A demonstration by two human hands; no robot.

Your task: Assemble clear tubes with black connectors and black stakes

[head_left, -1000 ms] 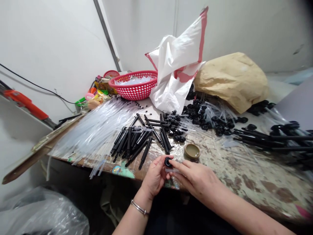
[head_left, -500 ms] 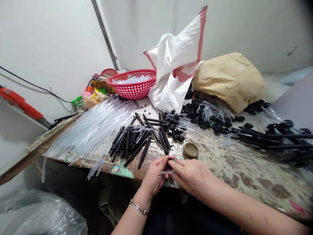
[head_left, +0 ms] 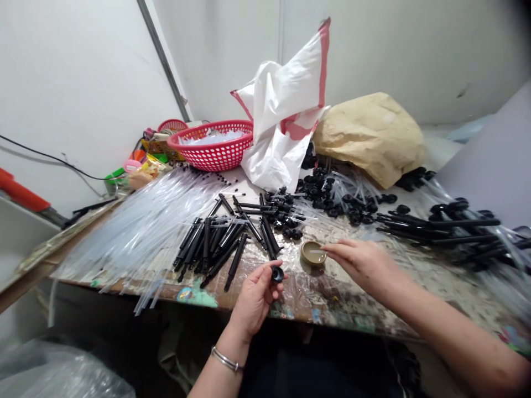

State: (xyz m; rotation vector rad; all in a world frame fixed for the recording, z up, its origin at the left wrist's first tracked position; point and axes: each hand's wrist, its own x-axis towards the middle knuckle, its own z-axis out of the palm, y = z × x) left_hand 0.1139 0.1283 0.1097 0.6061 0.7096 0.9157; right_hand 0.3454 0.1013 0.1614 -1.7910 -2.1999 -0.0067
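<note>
Between the thumb and fingers of my left hand is a small round black plastic cap, its hollow side facing up towards me. My right hand is at the small round bowl of liquid, fingers pinched together. From its fingertips a short clear plastic tube reaches over the bowl; whether its tip touches the liquid I cannot tell. Left of the bowl lies a pile of black pump tubes, close to my left hand.
Long clear tubes spread across the table's left side. Behind stand a red basket, a white bag and a brown paper sack. Black pump heads and long black pieces lie to the right. The table edge is in front.
My hands have come apart. The right hand has moved right and forward to the bowl with the clear tube, while the left keeps the black cap, its hollow side now showing.
</note>
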